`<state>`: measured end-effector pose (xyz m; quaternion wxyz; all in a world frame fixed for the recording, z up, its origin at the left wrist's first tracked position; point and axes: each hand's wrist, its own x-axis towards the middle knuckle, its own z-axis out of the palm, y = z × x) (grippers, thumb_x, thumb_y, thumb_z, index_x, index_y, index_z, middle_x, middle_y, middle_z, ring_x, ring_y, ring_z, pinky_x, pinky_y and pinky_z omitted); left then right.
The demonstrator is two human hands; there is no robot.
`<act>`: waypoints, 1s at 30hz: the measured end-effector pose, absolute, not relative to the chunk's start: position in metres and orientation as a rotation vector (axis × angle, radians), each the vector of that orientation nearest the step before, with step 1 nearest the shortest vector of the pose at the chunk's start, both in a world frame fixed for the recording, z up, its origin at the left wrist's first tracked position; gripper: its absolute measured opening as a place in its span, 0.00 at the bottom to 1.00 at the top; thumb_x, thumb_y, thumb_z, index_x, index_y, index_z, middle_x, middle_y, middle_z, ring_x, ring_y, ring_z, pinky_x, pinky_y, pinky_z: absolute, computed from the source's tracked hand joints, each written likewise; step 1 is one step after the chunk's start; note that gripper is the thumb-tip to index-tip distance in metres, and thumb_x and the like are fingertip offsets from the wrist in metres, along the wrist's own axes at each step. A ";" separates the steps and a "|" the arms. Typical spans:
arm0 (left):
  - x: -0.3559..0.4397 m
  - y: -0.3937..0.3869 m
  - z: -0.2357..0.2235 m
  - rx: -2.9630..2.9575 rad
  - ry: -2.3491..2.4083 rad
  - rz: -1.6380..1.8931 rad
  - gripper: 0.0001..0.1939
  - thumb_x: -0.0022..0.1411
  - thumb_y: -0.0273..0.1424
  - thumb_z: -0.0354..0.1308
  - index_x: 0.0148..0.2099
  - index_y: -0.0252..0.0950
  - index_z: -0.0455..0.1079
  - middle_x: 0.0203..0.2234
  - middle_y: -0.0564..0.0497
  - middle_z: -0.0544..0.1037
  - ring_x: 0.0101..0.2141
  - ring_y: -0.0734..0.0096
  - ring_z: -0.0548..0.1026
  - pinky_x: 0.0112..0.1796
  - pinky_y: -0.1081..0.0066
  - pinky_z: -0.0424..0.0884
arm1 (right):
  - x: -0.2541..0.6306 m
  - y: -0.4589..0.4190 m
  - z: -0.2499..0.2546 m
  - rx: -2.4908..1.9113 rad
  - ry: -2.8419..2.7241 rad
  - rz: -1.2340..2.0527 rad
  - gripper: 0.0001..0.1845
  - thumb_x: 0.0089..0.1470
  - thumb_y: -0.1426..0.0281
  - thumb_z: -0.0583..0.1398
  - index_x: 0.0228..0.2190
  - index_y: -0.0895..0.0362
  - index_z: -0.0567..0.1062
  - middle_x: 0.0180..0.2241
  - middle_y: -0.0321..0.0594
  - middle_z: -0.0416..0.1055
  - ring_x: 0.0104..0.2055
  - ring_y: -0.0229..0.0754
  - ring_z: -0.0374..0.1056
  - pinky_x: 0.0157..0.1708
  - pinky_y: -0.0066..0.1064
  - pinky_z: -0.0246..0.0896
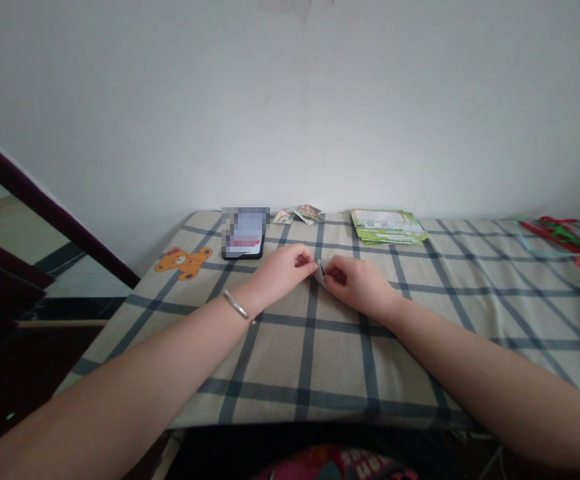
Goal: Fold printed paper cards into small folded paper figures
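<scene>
Both hands meet over the middle of the checked tablecloth, pinching a small, thin greyish folded piece point(321, 273) between them; it looks like paper, but its kind is too small to make out. My left hand point(290, 265), with a silver bangle on the wrist, is closed, thumb and forefinger at the piece's left edge. From the other side my right hand point(357, 283) grips it, fingers curled. Behind the hands lie a few small folded printed papers point(301, 214). Beyond my right hand sits a stack of green and white printed sheets point(389, 227).
A phone point(244, 233) with a lit screen lies at the back left, and a flat orange bear cutout point(184, 262) is near the left edge. Red, green and pale blue ribbons point(575, 243) are heaped at far right. A wall point(300, 113) stands behind the checked tablecloth point(280, 360).
</scene>
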<state>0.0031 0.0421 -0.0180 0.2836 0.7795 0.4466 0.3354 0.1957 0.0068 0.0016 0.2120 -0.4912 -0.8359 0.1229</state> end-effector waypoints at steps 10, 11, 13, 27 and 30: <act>0.022 0.036 -0.021 1.997 1.112 0.972 0.05 0.57 0.29 0.60 0.35 0.35 0.67 0.31 0.51 0.77 0.34 0.69 0.76 0.36 0.69 0.73 | 0.200 0.011 -0.007 -1.396 -2.178 0.371 0.03 0.52 0.69 0.58 0.32 0.55 0.69 0.25 0.34 0.72 0.25 0.36 0.65 0.24 0.27 0.50; 0.022 0.035 -0.023 1.992 1.102 0.991 0.05 0.57 0.29 0.59 0.36 0.36 0.66 0.31 0.51 0.76 0.34 0.70 0.76 0.37 0.69 0.73 | 0.200 0.012 -0.007 -1.388 -2.173 0.376 0.03 0.52 0.69 0.58 0.32 0.55 0.69 0.25 0.34 0.72 0.25 0.36 0.65 0.24 0.27 0.50; 0.023 0.033 -0.025 1.989 1.096 1.028 0.05 0.58 0.29 0.59 0.37 0.36 0.65 0.32 0.51 0.76 0.35 0.70 0.76 0.38 0.68 0.72 | 0.201 0.012 -0.007 -1.361 -2.173 0.404 0.03 0.53 0.70 0.57 0.32 0.55 0.69 0.25 0.34 0.72 0.25 0.36 0.65 0.24 0.26 0.51; 0.021 0.030 -0.023 2.067 1.090 1.042 0.03 0.58 0.28 0.57 0.36 0.36 0.66 0.31 0.51 0.74 0.34 0.69 0.74 0.38 0.66 0.72 | 0.203 0.014 -0.006 -1.273 -2.115 0.681 0.04 0.54 0.67 0.59 0.31 0.56 0.70 0.25 0.35 0.73 0.26 0.36 0.68 0.25 0.26 0.58; 0.022 0.028 -0.021 2.080 1.086 1.024 0.02 0.58 0.27 0.56 0.35 0.36 0.66 0.31 0.52 0.74 0.33 0.69 0.74 0.38 0.66 0.72 | 0.202 0.013 -0.006 -1.274 -2.064 0.830 0.04 0.53 0.68 0.60 0.30 0.55 0.69 0.27 0.35 0.75 0.28 0.37 0.71 0.26 0.26 0.62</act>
